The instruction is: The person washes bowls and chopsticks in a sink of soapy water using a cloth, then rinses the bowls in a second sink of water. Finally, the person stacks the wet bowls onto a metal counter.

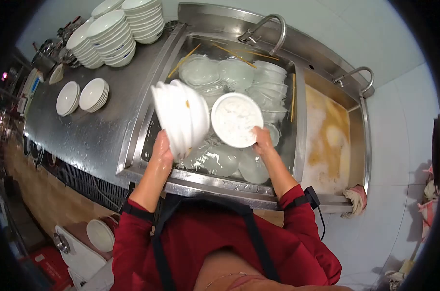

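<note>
Over the left part of the water-filled sink, my left hand [163, 148] grips a tilted stack of white bowls [181, 116], which has small yellow-brown spots on it. My right hand [262, 140] holds a single white bowl [236, 119] by its lower right rim, its round face turned up toward the camera. That bowl is just right of the stack, above the water. Beneath both, many bowls and dishes [217, 160] lie under water in the sink [210, 179]. Thin yellowish chopsticks [293, 97] float near the sink's edges.
Tall stacks of white bowls [112, 36] stand on the metal counter [101, 133] at the back left, with two shorter stacks [94, 94] nearer. A second sink [358, 145] holds foamy brownish water. Two faucets [283, 36] arch over the back edge. A cloth [356, 200] hangs at the right corner.
</note>
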Action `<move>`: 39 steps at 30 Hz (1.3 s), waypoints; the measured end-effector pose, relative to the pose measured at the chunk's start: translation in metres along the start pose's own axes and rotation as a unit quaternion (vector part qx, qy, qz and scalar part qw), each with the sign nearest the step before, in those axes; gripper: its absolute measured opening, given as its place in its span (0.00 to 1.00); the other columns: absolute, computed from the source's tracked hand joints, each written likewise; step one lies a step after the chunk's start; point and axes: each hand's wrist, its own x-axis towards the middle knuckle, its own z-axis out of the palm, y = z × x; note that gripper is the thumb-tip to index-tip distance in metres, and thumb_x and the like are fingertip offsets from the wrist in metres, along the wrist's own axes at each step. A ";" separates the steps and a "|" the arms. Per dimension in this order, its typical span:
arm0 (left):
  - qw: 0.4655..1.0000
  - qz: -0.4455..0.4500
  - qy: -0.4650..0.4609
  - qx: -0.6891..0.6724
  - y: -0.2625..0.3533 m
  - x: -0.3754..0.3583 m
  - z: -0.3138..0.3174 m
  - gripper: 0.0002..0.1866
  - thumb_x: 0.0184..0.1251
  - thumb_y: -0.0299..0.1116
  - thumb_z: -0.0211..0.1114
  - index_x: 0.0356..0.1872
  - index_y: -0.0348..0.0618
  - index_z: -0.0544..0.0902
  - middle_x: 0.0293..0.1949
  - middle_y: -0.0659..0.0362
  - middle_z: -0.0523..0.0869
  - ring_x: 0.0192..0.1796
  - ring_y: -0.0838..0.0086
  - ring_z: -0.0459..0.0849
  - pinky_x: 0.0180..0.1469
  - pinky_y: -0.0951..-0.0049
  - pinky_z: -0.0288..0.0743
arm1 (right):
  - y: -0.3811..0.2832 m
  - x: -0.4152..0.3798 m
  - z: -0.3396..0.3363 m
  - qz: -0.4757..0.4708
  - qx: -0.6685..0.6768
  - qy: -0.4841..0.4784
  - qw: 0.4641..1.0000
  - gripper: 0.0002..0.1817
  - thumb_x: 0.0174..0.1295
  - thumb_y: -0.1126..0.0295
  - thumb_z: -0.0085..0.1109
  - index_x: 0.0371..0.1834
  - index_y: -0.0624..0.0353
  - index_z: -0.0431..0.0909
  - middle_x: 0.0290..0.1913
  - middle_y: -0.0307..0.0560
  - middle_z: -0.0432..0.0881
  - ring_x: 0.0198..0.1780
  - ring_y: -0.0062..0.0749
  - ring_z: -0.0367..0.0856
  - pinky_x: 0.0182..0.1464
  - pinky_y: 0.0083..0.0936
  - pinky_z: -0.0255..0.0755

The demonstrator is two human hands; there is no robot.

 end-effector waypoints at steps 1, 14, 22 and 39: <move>1.000 -0.014 0.002 0.001 -0.005 0.005 -0.001 0.26 0.63 0.37 0.57 0.60 0.37 0.67 0.55 0.47 0.76 0.55 0.58 0.77 0.56 0.52 0.73 | -0.013 -0.003 0.004 -0.053 -0.018 -0.001 0.998 0.22 0.48 0.77 0.49 0.48 0.77 0.70 0.38 0.53 0.81 0.39 0.38 0.82 0.41 0.29 0.75; 0.996 -0.082 -0.027 -0.005 -0.050 0.039 0.070 0.27 0.58 0.32 0.65 0.58 0.36 0.69 0.52 0.49 0.78 0.53 0.58 0.78 0.54 0.52 0.74 | -0.130 -0.110 0.110 -0.499 -0.573 0.118 0.639 0.26 0.53 0.71 0.56 0.59 0.56 0.65 0.45 0.59 0.71 0.45 0.57 0.75 0.48 0.45 0.70; 0.995 -0.080 -0.059 -0.005 -0.034 0.025 0.094 0.24 0.61 0.36 0.57 0.58 0.36 0.70 0.53 0.49 0.78 0.53 0.60 0.79 0.57 0.55 0.72 | -0.114 -0.135 0.131 -0.500 -0.556 0.120 0.653 0.25 0.62 0.57 0.51 0.59 0.58 0.67 0.43 0.61 0.72 0.43 0.55 0.75 0.46 0.43 0.69; 0.999 0.002 -0.026 0.022 -0.005 0.019 0.055 0.28 0.60 0.25 0.59 0.61 0.33 0.62 0.53 0.46 0.74 0.55 0.57 0.76 0.57 0.57 0.72 | -0.076 -0.110 0.125 -0.297 -0.299 -0.130 0.897 0.35 0.61 0.55 0.52 0.67 0.66 0.57 0.55 0.56 0.71 0.51 0.34 0.73 0.44 0.25 0.74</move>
